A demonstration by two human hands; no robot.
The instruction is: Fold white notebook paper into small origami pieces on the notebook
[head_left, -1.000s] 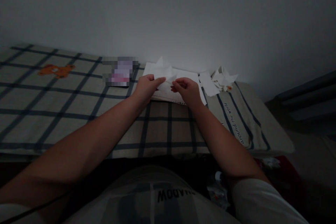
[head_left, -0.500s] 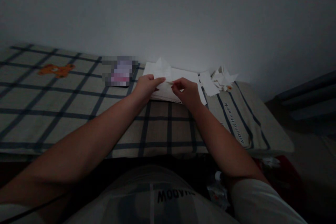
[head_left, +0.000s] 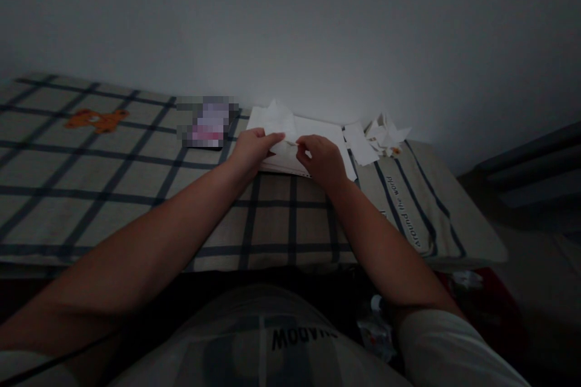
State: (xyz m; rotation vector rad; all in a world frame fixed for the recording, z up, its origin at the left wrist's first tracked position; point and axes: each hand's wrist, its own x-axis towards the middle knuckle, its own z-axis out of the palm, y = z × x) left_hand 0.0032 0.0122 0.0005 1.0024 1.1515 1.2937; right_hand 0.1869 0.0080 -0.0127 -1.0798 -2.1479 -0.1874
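Observation:
Between my hands is a piece of white folded paper (head_left: 280, 118), its pointed top standing up toward the wall. My left hand (head_left: 252, 148) grips its lower left side, thumb on top. With thumb and forefinger pinched together, my right hand (head_left: 320, 154) holds a small edge at the paper's lower right. Both hands are over a white paper pad (head_left: 318, 126) with a row of holes along its near edge. The exact folds are too dim and small to make out.
A checked cloth covers the table (head_left: 204, 193). To the left lie a phone (head_left: 211, 124) with a blurred screen and an orange bear-shaped figure (head_left: 97, 121). On the right are a white paper strip (head_left: 362, 144) and folded paper pieces (head_left: 385, 133). Below stands a plastic bottle (head_left: 376, 326).
The paper's pointed top has tipped slightly left. My right fingers have shifted a little at the paper's edge, while my left hand stays nearly in place.

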